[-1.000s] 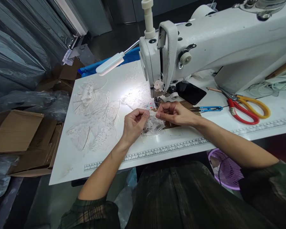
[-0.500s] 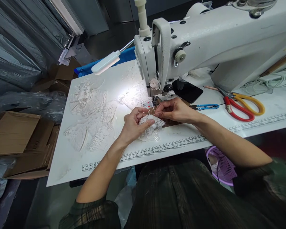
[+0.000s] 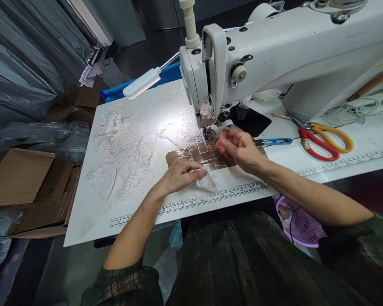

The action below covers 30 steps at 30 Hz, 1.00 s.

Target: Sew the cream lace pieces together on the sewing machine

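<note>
My left hand [image 3: 183, 174] pinches a small piece of white lace [image 3: 206, 183] between thumb and fingers, just above the ruler strip at the table's front edge. To its right, my right hand [image 3: 239, 148] is raised with thumb and fingers pressed together, slightly blurred. A thin pale strand seems to run from the lace toward its fingertips, but what they hold is too small to make out. Between and behind the hands lies the brown taped plate [image 3: 191, 154] of the sewing machine [image 3: 274, 55], under its needle and presser foot [image 3: 210, 132].
More white lace pieces [image 3: 124, 144] lie spread on the table's left. Right of my hands are blue thread snips [image 3: 276, 141], a black phone [image 3: 252, 121] and red-and-yellow scissors [image 3: 322, 138]. A small lamp [image 3: 143, 83] lights the needle area. A purple basket [image 3: 301, 225] stands below.
My right hand has drawn away from the lace, up and to the right. My left hand has come slightly down toward me with the lace, uncovering the brown plate.
</note>
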Tool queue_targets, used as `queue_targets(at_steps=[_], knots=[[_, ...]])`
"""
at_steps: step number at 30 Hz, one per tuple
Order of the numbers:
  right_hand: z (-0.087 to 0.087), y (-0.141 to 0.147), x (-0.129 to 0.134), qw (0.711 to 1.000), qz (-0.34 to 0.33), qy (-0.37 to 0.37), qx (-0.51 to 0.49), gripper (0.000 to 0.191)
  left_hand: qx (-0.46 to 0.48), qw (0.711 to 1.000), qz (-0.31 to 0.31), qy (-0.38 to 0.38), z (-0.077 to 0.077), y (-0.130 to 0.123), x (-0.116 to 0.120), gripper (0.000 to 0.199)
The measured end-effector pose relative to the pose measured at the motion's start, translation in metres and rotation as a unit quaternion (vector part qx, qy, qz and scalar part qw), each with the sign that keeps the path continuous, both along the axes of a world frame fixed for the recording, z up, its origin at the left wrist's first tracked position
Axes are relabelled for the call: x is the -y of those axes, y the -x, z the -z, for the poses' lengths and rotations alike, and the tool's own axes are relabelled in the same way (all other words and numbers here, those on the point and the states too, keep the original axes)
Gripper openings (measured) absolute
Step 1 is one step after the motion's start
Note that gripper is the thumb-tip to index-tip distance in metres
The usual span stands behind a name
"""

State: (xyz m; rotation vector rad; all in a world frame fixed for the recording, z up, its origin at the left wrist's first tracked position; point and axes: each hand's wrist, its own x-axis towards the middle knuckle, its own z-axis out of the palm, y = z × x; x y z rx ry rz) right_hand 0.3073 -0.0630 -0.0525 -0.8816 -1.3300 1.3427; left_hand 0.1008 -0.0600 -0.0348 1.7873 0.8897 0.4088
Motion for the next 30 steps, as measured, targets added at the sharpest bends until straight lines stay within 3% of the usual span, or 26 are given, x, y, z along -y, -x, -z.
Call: queue_targets(at_steps=[2, 4, 5, 8, 10, 15, 20, 23, 25, 27, 30], knots=[[0.004, -0.012, 0.003, 0.998, 0.020, 0.064, -0.009, 0.032, -0.030, 0.999, 0.011, -0.020, 0.001, 0.003, -0.001, 0.032], [0.005, -0.021, 0.007, 0.995, 0.017, 0.093, -0.003, 0.036, -0.046, 0.994, 0.003, -0.102, 0.003, 0.004, -0.002, 0.023], [0.004, -0.024, 0.009, 0.995, 0.017, 0.097, -0.001, 0.037, -0.051, 0.986, -0.004, -0.161, 0.003, 0.004, -0.002, 0.029], [0.001, -0.026, 0.013, 0.996, 0.029, 0.082, 0.009, 0.041, -0.060, 0.943, -0.021, -0.326, 0.000, 0.009, -0.001, 0.052], [-0.001, -0.024, 0.013, 0.997, 0.036, 0.066, 0.021, 0.042, -0.070, 0.918, -0.038, -0.389, -0.007, 0.015, 0.000, 0.040], [-0.005, -0.014, 0.006, 0.997, 0.053, 0.054, 0.031, 0.041, -0.118, 0.889, -0.033, -0.440, -0.018, 0.025, 0.000, 0.013], [-0.006, -0.001, 0.001, 0.997, 0.041, 0.063, 0.007, 0.045, -0.176, 0.873, 0.010, -0.455, -0.002, 0.014, -0.017, 0.012], [-0.005, 0.004, 0.000, 0.998, 0.033, 0.061, -0.002, 0.046, -0.145, 0.905, -0.024, -0.399, 0.001, 0.006, -0.025, 0.010], [-0.005, 0.004, 0.000, 0.998, 0.049, 0.048, 0.008, 0.046, -0.076, 0.955, -0.065, -0.279, -0.004, 0.004, -0.024, 0.009], [-0.005, 0.003, -0.001, 0.996, 0.081, 0.036, 0.019, 0.046, -0.004, 0.989, -0.094, -0.112, -0.010, 0.005, -0.018, 0.011], [-0.006, 0.002, 0.001, 0.995, 0.092, 0.036, 0.014, 0.045, 0.061, 0.992, -0.097, 0.047, -0.016, 0.007, -0.006, 0.018]])
